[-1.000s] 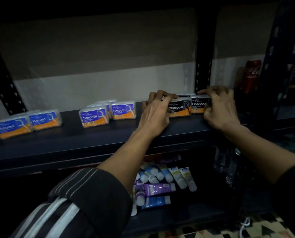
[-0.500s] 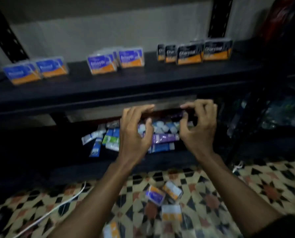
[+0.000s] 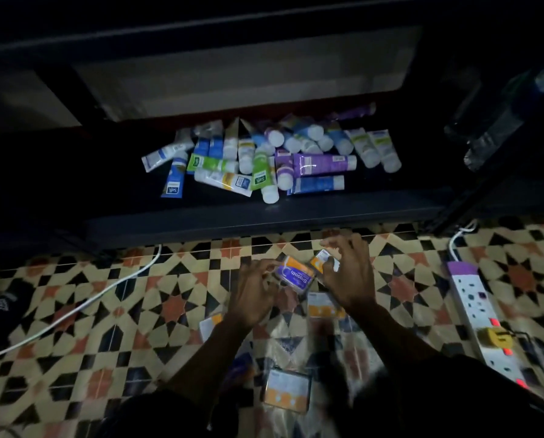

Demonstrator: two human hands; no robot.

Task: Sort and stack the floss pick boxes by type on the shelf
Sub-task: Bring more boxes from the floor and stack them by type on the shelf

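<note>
smooth box (image 3: pixel 296 275) sitting down at tiled floor (image 3: pixel 131 314), between both hands, long axis running diagonally, far-left to near-right. left hand (image 3: pixel 256 292) sitting nearer, fingers curling round its left end, pinching. right hand (image 3: pixel 349 276) arching over second box (image 3: pixel 321 260); blurring, cannot tell if it's grasping.

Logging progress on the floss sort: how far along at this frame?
Done: cannot tell, the sorting shelf is out of view. In hand: left hand grips the Smooth box, right hand pinches a second box. Left: at least three on the floor tiles: a box by the right wrist, a box by the left forearm, a box nearest the camera.
</note>
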